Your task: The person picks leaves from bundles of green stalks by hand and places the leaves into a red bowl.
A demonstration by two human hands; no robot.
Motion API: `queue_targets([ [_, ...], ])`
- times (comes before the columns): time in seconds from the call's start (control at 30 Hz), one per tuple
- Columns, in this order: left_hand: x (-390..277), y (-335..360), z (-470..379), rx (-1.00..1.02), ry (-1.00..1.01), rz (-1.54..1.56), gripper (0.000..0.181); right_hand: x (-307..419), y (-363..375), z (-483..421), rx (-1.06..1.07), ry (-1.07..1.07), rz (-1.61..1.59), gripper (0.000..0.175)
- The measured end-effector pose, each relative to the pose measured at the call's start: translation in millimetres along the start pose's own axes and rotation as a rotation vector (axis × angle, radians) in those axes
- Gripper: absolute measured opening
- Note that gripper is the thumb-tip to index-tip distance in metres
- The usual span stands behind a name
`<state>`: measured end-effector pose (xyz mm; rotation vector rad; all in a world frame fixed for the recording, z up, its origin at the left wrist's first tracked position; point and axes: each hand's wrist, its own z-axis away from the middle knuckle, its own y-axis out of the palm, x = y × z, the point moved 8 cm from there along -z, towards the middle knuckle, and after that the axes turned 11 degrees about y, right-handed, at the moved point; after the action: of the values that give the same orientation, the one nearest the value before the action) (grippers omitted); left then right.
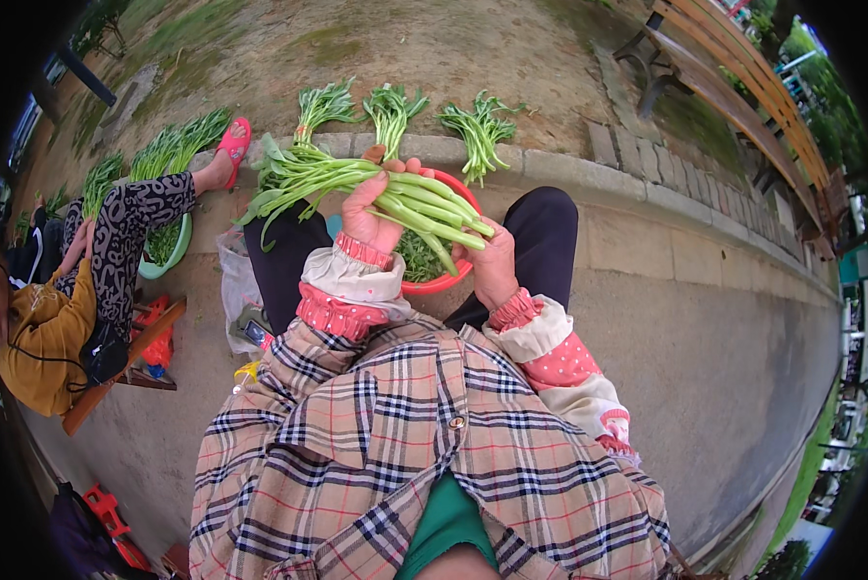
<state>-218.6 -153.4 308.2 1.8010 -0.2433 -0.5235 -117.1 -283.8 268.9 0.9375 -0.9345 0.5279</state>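
A bunch of leafy green vegetables (434,199) lies across my two hands, its leaves to the left and its thick pale stem ends to the right. My left hand (373,216) wraps around the middle of the stems, thumb on top. At the stem ends, my right hand (493,267) grips with its thumb and fingers. Below them, between my knees, stands a red plastic basin (434,287) with loose green leaves (418,259) in it, partly hidden by the bunch and hands.
Three bunches of greens (321,112) (393,119) (481,134) rest along the stone kerb (582,172). At left, a seated person in pink slippers (234,154) handles greens beside a pale green basin (177,255). A plastic bag (232,264) lies by my left leg. A wooden bench (738,94) stands far right.
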Motion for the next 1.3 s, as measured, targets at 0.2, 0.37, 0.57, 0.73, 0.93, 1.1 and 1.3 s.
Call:
queue_targets([
  [0.2, -4.1, 14.5, 0.9, 0.097, -0.010, 0.047, 0.036, 9.1, 6.4, -3.7, -0.031, 0.017, -0.042, 0.006],
  [0.37, -11.2, 18.4, 0.5, 0.106, 0.042, 0.015, 0.036, 11.3, 11.4, -9.3, -0.058, -0.005, -0.021, 0.005],
  [0.57, -39.4, 64.9, -9.9, 0.148, 0.095, -0.048, 0.036, -11.8, -66.1, -26.5, -0.304, -0.001, 0.099, 0.006],
  [0.73, -42.4, 44.0, -16.5, 0.036, 0.044, -0.448, 0.033, -16.6, -32.6, -21.6, -0.085, 0.050, 0.173, 0.008],
  [0.93, -19.1, 7.7, -6.9, -0.056, -0.138, -0.821, 0.027, -25.7, -16.2, -18.9, 0.057, 0.063, 0.313, 0.012],
  [1.1, -11.7, -12.0, -5.2, -0.062, -0.090, -1.065, 0.020, -29.4, -17.1, -20.9, 0.128, 0.040, 0.452, 0.024],
  [1.3, 7.2, -34.0, 3.2, -0.038, -0.104, -1.312, 0.021, -8.9, 11.8, -13.3, 0.211, 0.019, 0.474, 0.047],
])
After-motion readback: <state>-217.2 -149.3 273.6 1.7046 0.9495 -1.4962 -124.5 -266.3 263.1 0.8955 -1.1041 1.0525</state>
